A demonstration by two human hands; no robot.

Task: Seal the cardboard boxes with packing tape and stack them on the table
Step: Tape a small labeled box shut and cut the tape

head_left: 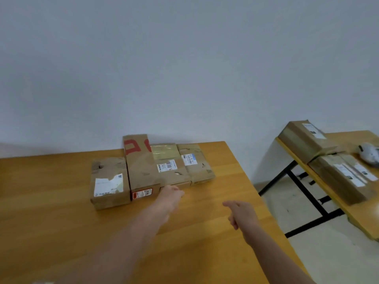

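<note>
1. Left hand [171, 194] reaches out to the near edge of the flat box [170, 171] and touches it. It's blurry there, so I can't tell if the fingers grip the box or just press on it.
2. Right hand [239, 212] hangs over the table [61, 222], apart from the boxes, with fingers loosely curled and holding nothing.
3. The flat box sits mid-row, with a barcode label on top and shiny clear tape [164, 152] across its far end.
4. Tight against its left side is a long box with red print [138, 167], then a short box [108, 181] with a white label. Touching its right side is a small box [195, 162]. All four lie in one row by the wall [184, 68], none stacked.
5. Off to the right, across a strip of floor [287, 203], a second table [356, 220] carries a far box [305, 140], a near box [344, 177] and a blurry grey thing [369, 154].
</note>
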